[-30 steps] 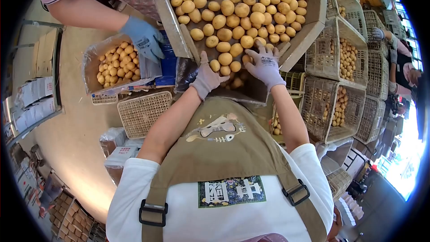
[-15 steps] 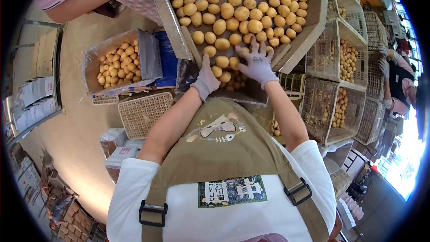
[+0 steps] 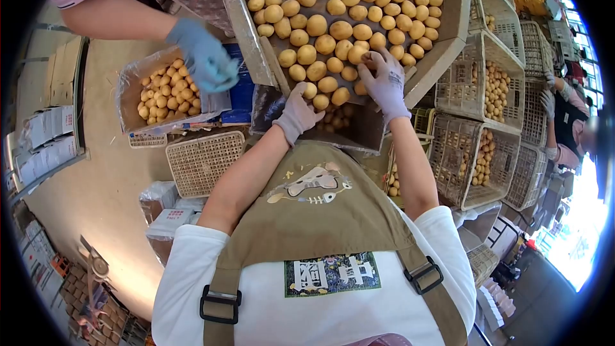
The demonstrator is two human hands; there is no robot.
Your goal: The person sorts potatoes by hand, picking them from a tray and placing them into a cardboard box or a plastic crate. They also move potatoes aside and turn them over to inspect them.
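Many yellow-brown potatoes lie spread over a framed tray at the top. At the left of its narrow outlet is my left hand, gloved in pale fabric, fingers apart, its fingertips beside a potato at the edge. My right hand, in a similar glove, reaches over the right side of the outlet, with curved fingers spread against potatoes; neither hand is closed around one. Below the outlet stands a lined box with potatoes inside, partly hidden by my apron.
Left of the tray, a co-worker's blue-gloved hand hangs over a lined box of potatoes. An upturned crate lies below. Stacked plastic crates with potatoes line the right. Another person stands at far right.
My right hand has shifted up and right among the potatoes, while my left stays near the outlet. Potatoes have shifted. The co-worker's blue glove has moved from the tray down to the left.
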